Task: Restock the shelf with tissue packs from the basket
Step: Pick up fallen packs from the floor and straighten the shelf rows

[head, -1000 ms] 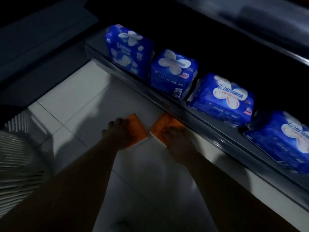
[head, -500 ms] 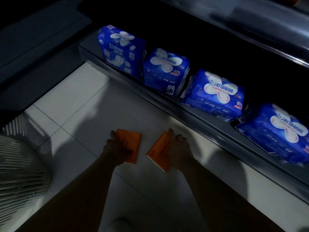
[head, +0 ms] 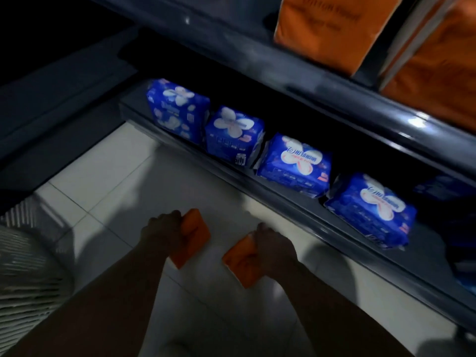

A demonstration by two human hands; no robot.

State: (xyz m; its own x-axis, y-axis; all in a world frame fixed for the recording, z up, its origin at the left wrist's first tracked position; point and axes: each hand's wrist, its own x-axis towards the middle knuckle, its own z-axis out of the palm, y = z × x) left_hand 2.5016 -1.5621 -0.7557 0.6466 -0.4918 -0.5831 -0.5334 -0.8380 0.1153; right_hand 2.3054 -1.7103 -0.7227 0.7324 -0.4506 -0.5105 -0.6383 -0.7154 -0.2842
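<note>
You have an orange tissue pack in each hand, both held low over the tiled floor (head: 123, 171) in front of the lower shelf (head: 296, 202). Your left hand (head: 164, 235) has its fingers (head: 170, 219) curled over the left orange pack (head: 193, 235), and your right hand (head: 273, 247) is wrapped the same way round the right orange pack (head: 242, 264). Both packs sit tilted, one corner pointing down, and they are apart from each other. The lower shelf straight ahead carries a row of blue packs (head: 293, 164), so it looks like the wrong place for yours. The matching orange stock (head: 324, 27) stands on the upper shelf (head: 334, 99), which lies up and to the right of both hands. Your right hand is the nearer one, so it probably goes first, with the left following across. Expect to lift well clear of the upper shelf's front edge and turn each pack upright to match the standing ones. The basket (head: 23, 269) is at your left, beside that forearm; what it holds is not visible.
</note>
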